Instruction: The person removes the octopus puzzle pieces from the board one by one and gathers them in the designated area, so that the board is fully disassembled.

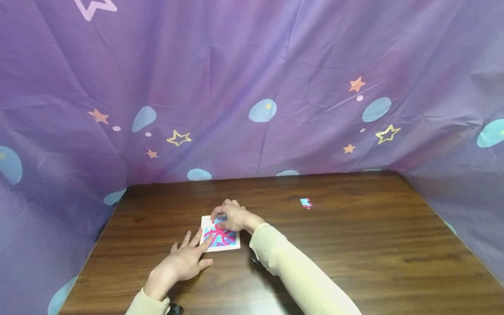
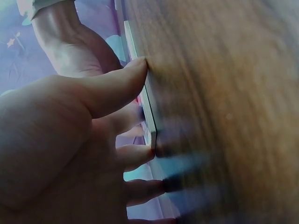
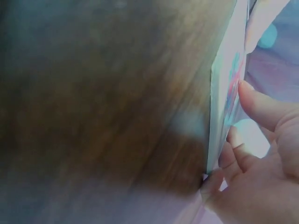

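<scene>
A square jigsaw puzzle (image 1: pixel 232 242) with a white border and a pink octopus on blue lies on the table. Its upper-left part shows bare white. My left hand (image 1: pixel 183 262) spreads its fingers at the puzzle's lower-left side, with the index fingertip on the picture. From the right, my right hand (image 1: pixel 233 217) reaches over the upper part, thumb and index finger pinching a small pink-and-blue puzzle piece (image 1: pixel 217 221) at the board; the fingers partly hide it. In the right wrist view, the thumb (image 3: pixel 254 102) touches the picture side of the board.
One loose blue-and-pink puzzle piece (image 1: pixel 306 203) lies farther back on the right of the brown wooden table (image 1: pixel 354 245). A purple cloth (image 1: pixel 236 87) with stars and blue ovals hangs behind the table and along its sides.
</scene>
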Demonstrator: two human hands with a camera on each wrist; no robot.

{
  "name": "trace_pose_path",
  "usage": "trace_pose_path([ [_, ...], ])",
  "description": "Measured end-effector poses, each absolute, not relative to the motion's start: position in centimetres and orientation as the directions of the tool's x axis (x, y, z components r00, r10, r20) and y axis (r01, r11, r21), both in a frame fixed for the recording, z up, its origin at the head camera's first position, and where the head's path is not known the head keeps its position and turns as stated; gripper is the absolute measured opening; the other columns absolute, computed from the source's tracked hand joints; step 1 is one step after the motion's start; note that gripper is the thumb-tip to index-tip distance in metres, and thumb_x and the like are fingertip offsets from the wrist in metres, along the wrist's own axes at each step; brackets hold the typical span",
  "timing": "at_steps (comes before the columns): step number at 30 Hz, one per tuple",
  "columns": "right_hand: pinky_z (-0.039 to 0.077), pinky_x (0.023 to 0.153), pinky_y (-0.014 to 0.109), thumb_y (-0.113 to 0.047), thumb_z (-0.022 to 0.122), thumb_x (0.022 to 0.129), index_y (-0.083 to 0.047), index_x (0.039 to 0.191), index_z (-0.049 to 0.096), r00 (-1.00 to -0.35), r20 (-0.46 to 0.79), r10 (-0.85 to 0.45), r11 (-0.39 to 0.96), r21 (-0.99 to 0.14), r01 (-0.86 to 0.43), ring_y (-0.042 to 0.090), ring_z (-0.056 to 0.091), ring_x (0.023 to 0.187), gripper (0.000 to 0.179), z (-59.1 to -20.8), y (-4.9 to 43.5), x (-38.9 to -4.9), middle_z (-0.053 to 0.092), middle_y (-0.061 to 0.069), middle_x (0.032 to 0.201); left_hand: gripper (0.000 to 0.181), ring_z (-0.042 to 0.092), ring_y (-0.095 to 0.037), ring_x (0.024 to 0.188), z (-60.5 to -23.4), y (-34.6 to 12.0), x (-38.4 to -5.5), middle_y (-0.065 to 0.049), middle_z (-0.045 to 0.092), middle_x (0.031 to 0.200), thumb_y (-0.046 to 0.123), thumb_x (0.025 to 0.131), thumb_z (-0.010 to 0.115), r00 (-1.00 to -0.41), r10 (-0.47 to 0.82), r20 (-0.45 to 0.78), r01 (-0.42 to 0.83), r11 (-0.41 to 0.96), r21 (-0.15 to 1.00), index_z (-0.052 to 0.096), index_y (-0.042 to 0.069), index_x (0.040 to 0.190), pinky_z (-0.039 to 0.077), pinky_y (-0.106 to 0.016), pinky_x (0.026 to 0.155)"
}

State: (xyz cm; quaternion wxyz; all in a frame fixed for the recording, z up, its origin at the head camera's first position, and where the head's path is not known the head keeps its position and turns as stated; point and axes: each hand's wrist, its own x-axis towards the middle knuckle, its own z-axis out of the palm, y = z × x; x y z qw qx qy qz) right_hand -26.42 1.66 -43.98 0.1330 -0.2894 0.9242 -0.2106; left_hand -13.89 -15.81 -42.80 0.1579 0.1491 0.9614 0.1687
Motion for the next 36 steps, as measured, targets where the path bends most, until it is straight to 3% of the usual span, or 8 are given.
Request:
trace_pose_path([
  [13, 0.040, 0.086, 0.046, -0.021, 0.078, 0.082, -0.028, 0.085, 0.065, -0.800, -0.090, -0.594, 0.725, -0.491, -0.483, 0.020, 0.046, 0.110, 0.015, -44.2, 1.7, -26.1, 0.055, -0.003, 0.113, 0.060, 0.014, -0.053, 0.141, -43.1, -15.5, -13.7, -0.022, 0.018, 0.159, 0.035, 0.098, 0.057, -0.905, 0.339, -0.255, 0.230, 0.897, 0.376, 0.039, 0.011, 0.151, 0.014, -0.077, 0.102],
  [21, 0.045, 0.080, 0.028, -0.017, 0.081, 0.080, -0.019, 0.080, 0.072, -0.808, 0.093, -0.581, 0.603, -0.617, -0.505, 0.008, 0.057, 0.079, 0.009, -44.0, 2.4, -26.5, 0.064, -0.012, 0.076, 0.062, 0.013, -0.053, 0.141, -43.0, -15.8, -13.8, -0.022, 0.018, 0.159, 0.035, 0.097, 0.058, -0.907, 0.337, -0.252, 0.231, 0.900, 0.371, 0.038, 0.012, 0.151, 0.013, -0.077, 0.102],
  [25, 0.047, 0.071, 0.025, -0.015, 0.078, 0.083, -0.018, 0.086, 0.072, -0.814, 0.092, -0.573, 0.546, -0.698, -0.463, 0.004, 0.057, 0.070, 0.006, -43.5, 3.1, -26.7, 0.066, -0.013, 0.074, 0.063, 0.012, -0.053, 0.141, -42.9, -16.0, -13.8, -0.023, 0.017, 0.159, 0.036, 0.097, 0.058, -0.907, 0.335, -0.254, 0.228, 0.900, 0.372, 0.037, 0.012, 0.151, 0.013, -0.078, 0.102],
  [29, 0.048, 0.069, 0.024, -0.015, 0.071, 0.091, -0.015, 0.093, 0.073, -0.748, 0.076, -0.660, 0.502, -0.696, -0.514, 0.005, 0.058, 0.070, 0.003, -42.4, 4.1, -26.6, 0.070, -0.007, 0.080, 0.063, 0.011, -0.052, 0.141, -42.9, -16.1, -13.7, -0.022, 0.016, 0.159, 0.036, 0.097, 0.058, -0.909, 0.330, -0.255, 0.222, 0.900, 0.375, 0.037, 0.013, 0.151, 0.011, -0.077, 0.102],
  [32, 0.051, 0.060, 0.024, -0.013, 0.064, 0.095, -0.012, 0.100, 0.073, -0.701, 0.053, -0.711, 0.484, -0.687, -0.543, 0.013, 0.062, 0.067, 0.010, -41.7, 5.1, -26.3, 0.071, 0.004, 0.082, 0.062, 0.010, -0.052, 0.142, -42.9, -16.1, -13.7, -0.021, 0.016, 0.159, 0.036, 0.098, 0.058, -0.908, 0.332, -0.257, 0.222, 0.899, 0.378, 0.036, 0.013, 0.152, 0.011, -0.077, 0.103],
  [36, 0.051, 0.049, 0.025, -0.008, 0.059, 0.098, -0.006, 0.114, 0.070, -0.686, 0.031, -0.727, 0.477, -0.695, -0.537, 0.028, 0.065, 0.063, 0.020, -41.0, 6.7, -26.0, 0.069, 0.014, 0.081, 0.062, 0.010, -0.051, 0.142, -43.0, -16.0, -13.7, -0.021, 0.015, 0.160, 0.037, 0.098, 0.056, -0.904, 0.342, -0.257, 0.230, 0.894, 0.384, 0.036, 0.013, 0.152, 0.012, -0.077, 0.103],
])
